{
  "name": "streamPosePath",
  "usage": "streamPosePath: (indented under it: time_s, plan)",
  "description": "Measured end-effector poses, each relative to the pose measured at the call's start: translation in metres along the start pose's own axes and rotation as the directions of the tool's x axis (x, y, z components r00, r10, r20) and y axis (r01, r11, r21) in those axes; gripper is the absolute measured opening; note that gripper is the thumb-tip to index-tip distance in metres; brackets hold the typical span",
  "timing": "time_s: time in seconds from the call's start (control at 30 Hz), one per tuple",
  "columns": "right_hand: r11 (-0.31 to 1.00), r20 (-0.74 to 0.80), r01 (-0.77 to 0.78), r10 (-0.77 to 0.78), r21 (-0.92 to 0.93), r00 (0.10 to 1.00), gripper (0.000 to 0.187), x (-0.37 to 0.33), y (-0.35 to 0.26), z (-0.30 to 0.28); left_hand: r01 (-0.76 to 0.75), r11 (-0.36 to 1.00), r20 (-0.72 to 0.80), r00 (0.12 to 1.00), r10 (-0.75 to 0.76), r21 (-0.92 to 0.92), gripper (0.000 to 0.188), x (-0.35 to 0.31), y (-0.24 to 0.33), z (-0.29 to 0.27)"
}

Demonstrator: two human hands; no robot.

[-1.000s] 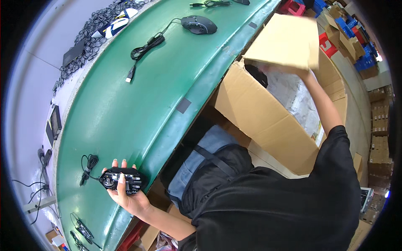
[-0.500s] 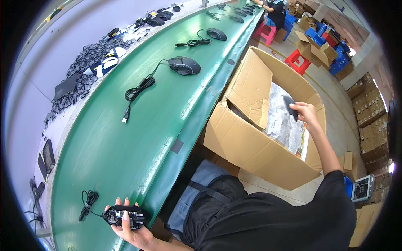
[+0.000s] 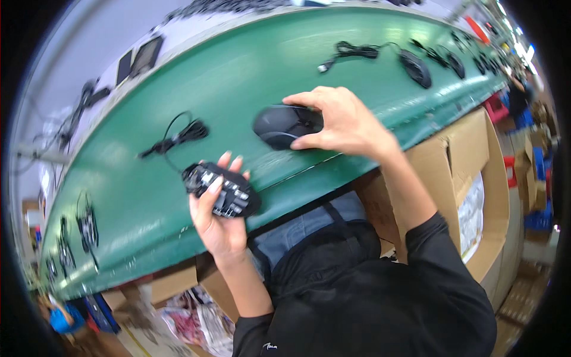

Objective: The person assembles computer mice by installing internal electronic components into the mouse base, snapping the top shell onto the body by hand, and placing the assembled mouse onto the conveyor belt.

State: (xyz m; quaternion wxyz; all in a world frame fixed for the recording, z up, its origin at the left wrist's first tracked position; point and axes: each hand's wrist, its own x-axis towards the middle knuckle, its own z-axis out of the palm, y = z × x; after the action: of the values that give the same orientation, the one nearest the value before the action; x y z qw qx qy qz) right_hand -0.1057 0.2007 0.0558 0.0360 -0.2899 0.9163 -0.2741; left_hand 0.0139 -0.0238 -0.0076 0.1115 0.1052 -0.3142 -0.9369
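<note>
My left hand (image 3: 217, 229) holds an uncovered computer mouse (image 3: 233, 201) above the near edge of the green bench. The mouse's inner parts face up, and my thumb lies over them. Its cable, tied in a bundle (image 3: 183, 135), rests on the green surface beyond. Between the thumb and fingers of my right hand (image 3: 351, 122) is a black mouse top shell (image 3: 278, 124), a little blurred. The shell is up and to the right of the uncovered mouse, apart from it. My right fingers partly hide its right end.
Along the green bench (image 3: 256, 77) several cabled mice (image 3: 414, 68) lie to the far right. More tied cables (image 3: 88, 226) lie at the left. An open carton (image 3: 428, 178) with a plastic bag (image 3: 471, 217) stands by my right arm. Dark small parts (image 3: 220, 7) are heaped behind the bench.
My view has turned to the left. My right hand has brought the shell from over the carton to above the bench. The left hand still holds the uncovered mouse.
</note>
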Motion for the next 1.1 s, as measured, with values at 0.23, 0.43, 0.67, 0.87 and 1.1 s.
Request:
streamPosePath:
  time_s: [0.23, 0.43, 0.67, 0.87, 1.1]
  plan:
    - [0.983, -0.379, 0.031, -0.099, -0.182, 0.92, 0.031, 0.008, -0.002, 0.034, -0.079, 0.997, -0.056, 0.995, 0.078, -0.016, 0.068, -0.003, 0.003, 0.014]
    - [0.955, -0.455, -0.169, 0.042, -0.243, 0.89, 0.056, -0.004, -0.023, 0.079, -0.043, 0.988, 0.096, 0.995, 0.029, 0.148, 0.061, -0.003, 0.002, 0.015]
    - [0.996, -0.427, -0.027, 0.061, 0.085, 0.902, 0.041, -0.006, -0.027, 0.077, 0.111, 0.993, 0.139, 0.985, -0.105, -0.033, 0.056, 0.001, 0.0, 0.007]
    - [0.902, -0.35, 0.35, -0.252, 0.254, 0.902, 0.054, -0.028, -0.08, 0.07, 0.04, 0.997, 0.072, 0.997, -0.036, -0.06, 0.051, -0.002, -0.002, 0.018]
    - [0.838, -0.372, 0.438, -0.312, 0.326, 0.874, 0.06, -0.017, -0.066, 0.095, -0.106, 0.95, 0.086, 0.993, 0.084, 0.293, 0.042, -0.007, -0.01, 0.029]
